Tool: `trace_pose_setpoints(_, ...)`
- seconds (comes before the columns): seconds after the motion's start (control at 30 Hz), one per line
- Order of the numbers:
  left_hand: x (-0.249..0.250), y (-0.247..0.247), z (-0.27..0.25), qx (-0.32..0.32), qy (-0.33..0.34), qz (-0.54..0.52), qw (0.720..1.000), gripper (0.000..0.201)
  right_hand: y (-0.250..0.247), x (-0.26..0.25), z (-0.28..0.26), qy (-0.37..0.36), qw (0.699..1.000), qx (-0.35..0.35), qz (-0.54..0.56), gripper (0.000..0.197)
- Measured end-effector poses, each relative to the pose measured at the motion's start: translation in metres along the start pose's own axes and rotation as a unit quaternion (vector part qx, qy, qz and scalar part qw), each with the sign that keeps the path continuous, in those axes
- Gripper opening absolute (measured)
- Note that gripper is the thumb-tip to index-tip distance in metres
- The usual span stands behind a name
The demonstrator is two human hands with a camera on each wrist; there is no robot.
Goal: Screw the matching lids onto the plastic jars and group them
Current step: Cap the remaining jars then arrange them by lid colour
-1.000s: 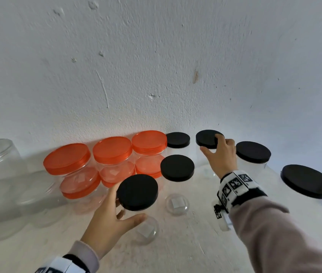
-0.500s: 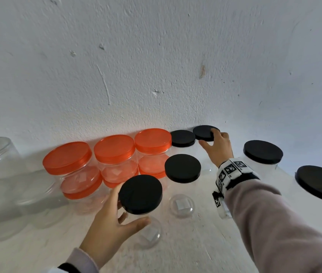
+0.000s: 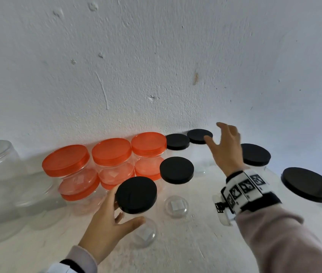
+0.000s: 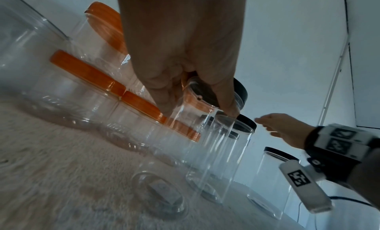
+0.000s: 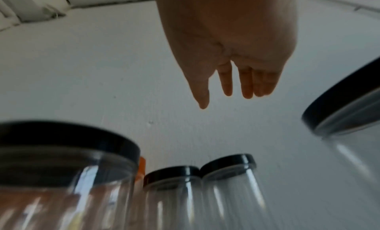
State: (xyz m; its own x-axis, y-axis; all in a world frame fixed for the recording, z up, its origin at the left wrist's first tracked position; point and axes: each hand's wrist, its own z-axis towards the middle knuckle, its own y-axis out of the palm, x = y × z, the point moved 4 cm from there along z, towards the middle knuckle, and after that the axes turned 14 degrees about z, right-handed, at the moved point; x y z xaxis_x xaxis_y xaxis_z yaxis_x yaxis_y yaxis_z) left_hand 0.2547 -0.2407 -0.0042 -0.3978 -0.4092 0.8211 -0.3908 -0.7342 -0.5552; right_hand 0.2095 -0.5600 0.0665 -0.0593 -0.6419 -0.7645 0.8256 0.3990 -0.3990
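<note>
Black-lidded jar (image 3: 136,196) standing upright out in front of the wall (image 3: 156,66), apart from the black row at its foot. Gripped by the left hand (image 3: 106,219), fingers curled round the clear side just under the lid. Right hand (image 3: 227,148) loose and empty, beside the row's end jar (image 3: 199,136).

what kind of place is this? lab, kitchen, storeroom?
Probably a bare workroom or a data-collection setup, not a kitchen: a rough white plaster wall, a plain white tabletop, and only empty lidded plastic jars.
</note>
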Motion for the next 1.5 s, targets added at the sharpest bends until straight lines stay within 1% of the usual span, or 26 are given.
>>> trace_pose_setpoints(0.07, 0.001, 0.000, -0.001, 0.000, 0.001, 0.003, 1.000, 0.081, -0.026, 0.004, -0.009, -0.003, 0.998, 0.055, -0.020, 0.050)
trace_pose_setpoints(0.17, 0.002, 0.000, -0.002, -0.001, 0.001, 0.004, 1.000, 0.079, -0.050, 0.021, -0.021, 0.058, 0.992, 0.100, -0.060, 0.048)
trace_pose_setpoints(0.27, 0.003, 0.000, -0.002, -0.002, -0.002, 0.006, 1.000, 0.079, -0.053, 0.038, -0.029, 0.126, 0.985, 0.084, -0.082, 0.053)
trace_pose_setpoints(0.37, 0.004, 0.000, -0.001, 0.000, -0.002, 0.009, 1.000, 0.079, -0.047, 0.051, -0.036, 0.182, 0.980, 0.066, -0.049, 0.058)
trace_pose_setpoints(0.43, 0.004, 0.000, -0.002, 0.001, -0.001, 0.011, 1.000, 0.080, -0.043, 0.058, -0.039, 0.196, 0.978, 0.068, -0.030, 0.058)
trace_pose_setpoints(0.57, 0.003, 0.000, -0.001, 0.002, 0.001, -0.002, 1.000, 0.079, -0.037, 0.066, -0.033, 0.174, 0.981, 0.074, -0.043, 0.057)
trace_pose_setpoints(0.8, -0.002, 0.001, 0.001, -0.002, -0.005, -0.012, 1.000, 0.082, -0.020, 0.069, 0.007, 0.129, 0.990, 0.042, -0.031, 0.057)
trace_pose_setpoints(0.93, -0.004, 0.002, 0.002, 0.008, -0.004, -0.008, 1.000, 0.081, -0.009, 0.072, 0.033, 0.128, 0.991, 0.016, -0.023, 0.056)
trace_pose_setpoints(1.1, -0.002, 0.003, 0.002, 0.018, 0.006, 0.001, 1.000, 0.077, 0.008, 0.075, 0.055, 0.122, 0.991, -0.020, -0.048, 0.044)
trace_pose_setpoints(1.23, -0.005, 0.003, 0.003, 0.020, 0.000, 0.007, 1.000, 0.079, 0.020, 0.081, 0.063, 0.125, 0.990, -0.042, -0.048, 0.038)
trace_pose_setpoints(1.37, -0.007, 0.003, 0.005, 0.021, -0.005, 0.007, 1.000, 0.080, 0.025, 0.084, 0.068, 0.123, 0.990, -0.055, -0.050, 0.037)
trace_pose_setpoints(1.5, -0.005, 0.003, 0.004, 0.022, -0.006, 0.008, 1.000, 0.079, 0.025, 0.088, 0.071, 0.138, 0.987, -0.065, -0.044, 0.038)
